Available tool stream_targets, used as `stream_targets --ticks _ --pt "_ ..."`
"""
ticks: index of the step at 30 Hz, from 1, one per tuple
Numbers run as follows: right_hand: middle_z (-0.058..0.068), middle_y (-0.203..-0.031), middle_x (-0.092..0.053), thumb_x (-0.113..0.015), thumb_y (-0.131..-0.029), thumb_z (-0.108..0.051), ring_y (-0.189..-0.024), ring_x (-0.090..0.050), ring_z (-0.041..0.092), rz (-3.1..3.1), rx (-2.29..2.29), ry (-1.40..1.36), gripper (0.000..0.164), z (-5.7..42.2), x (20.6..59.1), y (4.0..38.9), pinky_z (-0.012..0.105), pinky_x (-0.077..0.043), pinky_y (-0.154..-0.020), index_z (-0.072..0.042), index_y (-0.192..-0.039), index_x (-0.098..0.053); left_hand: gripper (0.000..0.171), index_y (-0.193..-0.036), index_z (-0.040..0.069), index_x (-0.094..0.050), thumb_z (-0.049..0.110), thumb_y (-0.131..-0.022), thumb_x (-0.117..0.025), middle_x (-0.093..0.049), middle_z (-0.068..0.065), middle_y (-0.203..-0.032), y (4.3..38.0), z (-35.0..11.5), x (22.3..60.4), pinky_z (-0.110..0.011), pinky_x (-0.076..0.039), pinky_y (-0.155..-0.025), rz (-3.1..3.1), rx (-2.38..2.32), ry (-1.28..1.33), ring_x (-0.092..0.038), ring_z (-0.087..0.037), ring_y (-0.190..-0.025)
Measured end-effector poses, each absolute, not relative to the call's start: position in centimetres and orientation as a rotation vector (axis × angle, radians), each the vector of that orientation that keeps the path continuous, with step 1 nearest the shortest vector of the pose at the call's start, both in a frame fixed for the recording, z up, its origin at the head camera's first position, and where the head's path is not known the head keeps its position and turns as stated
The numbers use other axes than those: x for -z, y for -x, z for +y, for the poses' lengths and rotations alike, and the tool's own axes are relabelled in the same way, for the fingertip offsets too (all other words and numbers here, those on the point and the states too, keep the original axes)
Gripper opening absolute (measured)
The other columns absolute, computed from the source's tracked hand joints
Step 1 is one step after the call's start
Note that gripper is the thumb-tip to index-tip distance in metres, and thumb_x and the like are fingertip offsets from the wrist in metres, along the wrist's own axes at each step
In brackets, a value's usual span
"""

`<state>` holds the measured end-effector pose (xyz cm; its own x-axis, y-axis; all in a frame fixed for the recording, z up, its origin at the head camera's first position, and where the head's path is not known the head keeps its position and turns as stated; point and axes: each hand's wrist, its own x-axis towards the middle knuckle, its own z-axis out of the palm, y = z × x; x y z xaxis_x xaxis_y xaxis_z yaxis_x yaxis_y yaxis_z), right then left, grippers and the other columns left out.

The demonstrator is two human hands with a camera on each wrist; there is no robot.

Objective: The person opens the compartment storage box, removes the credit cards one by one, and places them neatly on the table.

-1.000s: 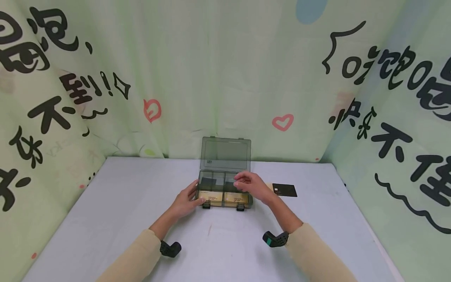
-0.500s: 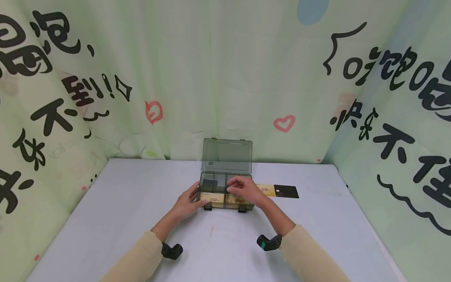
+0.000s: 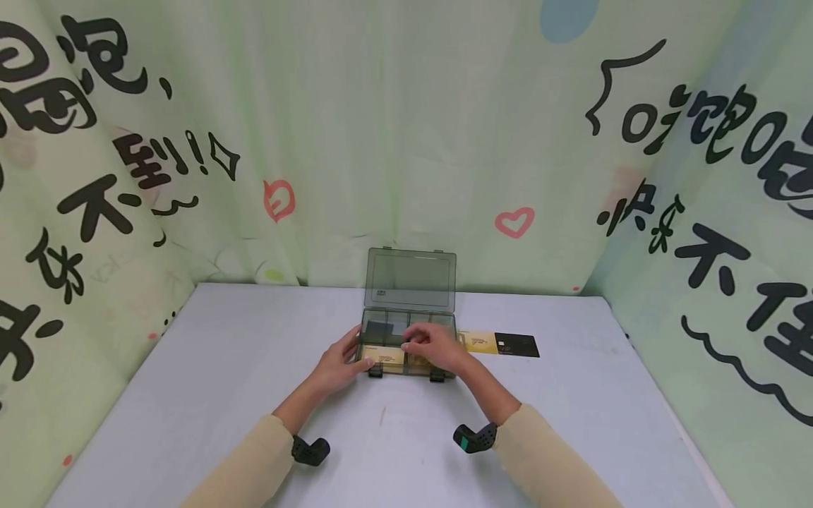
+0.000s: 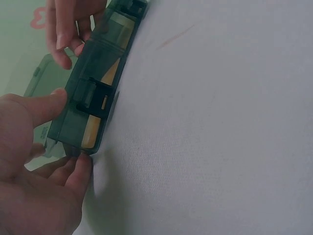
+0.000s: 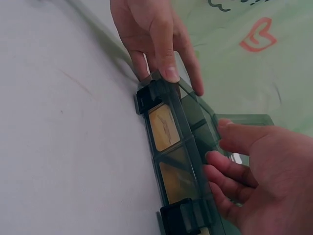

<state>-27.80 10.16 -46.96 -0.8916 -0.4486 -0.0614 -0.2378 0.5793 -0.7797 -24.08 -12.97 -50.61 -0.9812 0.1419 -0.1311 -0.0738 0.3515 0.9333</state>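
A smoky grey-green plastic organizer box [image 3: 406,324] lies on the table, its lid [image 3: 410,279] raised at the back. Gold cards [image 3: 383,355] lie in its front compartments and a dark card [image 3: 379,329] in the rear left one. My left hand [image 3: 339,363] grips the box's left end, thumb on the front rim and fingers around the side, as the left wrist view shows. Over the middle and right compartments hovers my right hand [image 3: 438,346], fingers loosely bent. In the right wrist view, thumb and fingers [image 5: 230,174] stand apart with nothing visible between them.
To the right of the box lie a gold card [image 3: 479,342] and a black card [image 3: 517,345] side by side. Two black latches, one of them the left latch [image 3: 376,371], stick out at the box's front. A printed curtain [image 3: 406,141] hangs behind the white table [image 3: 254,353].
My right hand has moved left across the box, from the right compartments toward the middle, uncovering the gold card on the table. The left hand keeps its grip on the box.
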Motion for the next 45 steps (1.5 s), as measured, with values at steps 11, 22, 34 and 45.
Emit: stream_targets --ticks 11,22,34,45 --pt "0.007 -0.081 -0.067 -0.064 -0.094 -0.025 -0.064 -0.06 0.015 2.616 1.061 0.562 0.028 8.9 47.3 27.6 0.025 -0.048 -0.056 -0.007 -0.115 -0.067 0.076 -0.155 0.018 -0.024 0.016 -0.092 -0.067 -0.031 -0.018 -0.156 24.1 -13.2 50.6 -0.048 -0.034 -0.116 2.41 -1.692 -0.059 -0.033 -0.034 -0.144" --pt "-0.003 -0.06 -0.044 -0.054 -0.1 -0.027 -0.054 -0.037 0.012 2.687 0.888 0.617 0.027 8.2 48.3 27.1 0.025 -0.034 -0.053 -0.012 -0.119 -0.066 0.077 -0.155 0.017 -0.024 0.016 -0.091 -0.068 -0.031 -0.02 -0.156 24.1 -13.1 50.6 -0.049 -0.035 -0.116 2.409 -1.697 -0.072 -0.033 -0.035 -0.144" --pt "-0.001 -0.077 -0.061 -0.052 -0.1 -0.029 -0.063 -0.048 0.012 2.694 0.787 0.651 0.029 7.9 48.8 27.1 0.028 -0.041 -0.058 -0.013 -0.12 -0.064 0.078 -0.155 0.018 -0.024 0.016 -0.091 -0.068 -0.032 -0.02 -0.156 24.0 -13.2 50.6 -0.049 -0.035 -0.116 2.422 -1.678 -0.059 -0.034 -0.035 -0.143" --pt "-0.003 -0.069 -0.056 -0.053 -0.099 -0.034 -0.059 -0.046 0.011 2.686 0.848 0.604 0.029 8.0 48.9 27.1 0.026 -0.04 -0.054 -0.015 -0.118 -0.062 0.078 -0.155 0.018 -0.024 0.017 -0.091 -0.068 -0.033 -0.02 -0.155 24.1 -13.2 50.8 -0.049 -0.035 -0.116 2.44 -1.667 -0.073 -0.035 -0.035 -0.143"
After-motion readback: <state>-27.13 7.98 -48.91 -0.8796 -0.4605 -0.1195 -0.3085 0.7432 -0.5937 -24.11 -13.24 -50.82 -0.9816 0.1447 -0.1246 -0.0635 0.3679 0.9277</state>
